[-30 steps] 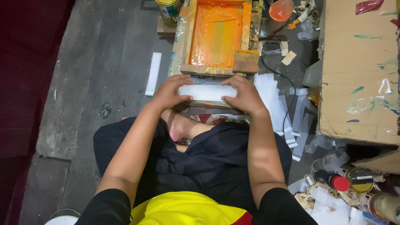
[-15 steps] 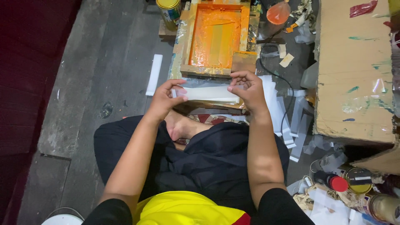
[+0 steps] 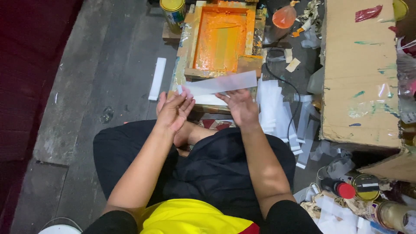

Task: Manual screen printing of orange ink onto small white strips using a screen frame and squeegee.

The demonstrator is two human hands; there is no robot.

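**Translucent strip lifted clear between both hands**

Seated cross-legged on a dark plank floor [image 3: 108,65], black trousers and yellow shirt filling the lower middle of the view. Bounded on the right by a large paint-smeared cardboard box [image 3: 359,69], its near edge overhanging cans and a red-capped bottle [image 3: 342,188] at lower right. Straight ahead, a wooden screen-printing frame [image 3: 221,39] flooded with orange ink, with a gold-lidded tin [image 3: 173,11] at its far left corner. Between frame and box, a loose heap of white strips [image 3: 277,108] spilling toward the right knee, crossed by a black cable [image 3: 290,89].

Changed from half a second ago: then pressed low at the frame's near edge under curled fingers, now raised and tilted, right end higher, a long translucent strip [image 3: 219,83] hanging in front of the frame's lower rail. Left hand [image 3: 173,110] opened out, fingers spread, only the fingertips meeting the strip's left end. Right hand [image 3: 242,106] likewise flattened, fingers extended up under the strip's lower edge near its middle; real pinch or mere support not discernible on either side.

Open room mostly to the left: bare planks with a single white strip [image 3: 157,78] lying well apart from the frame. Right side crowded up to the box wall. White bucket rim [image 3: 60,229] at the bottom left edge.
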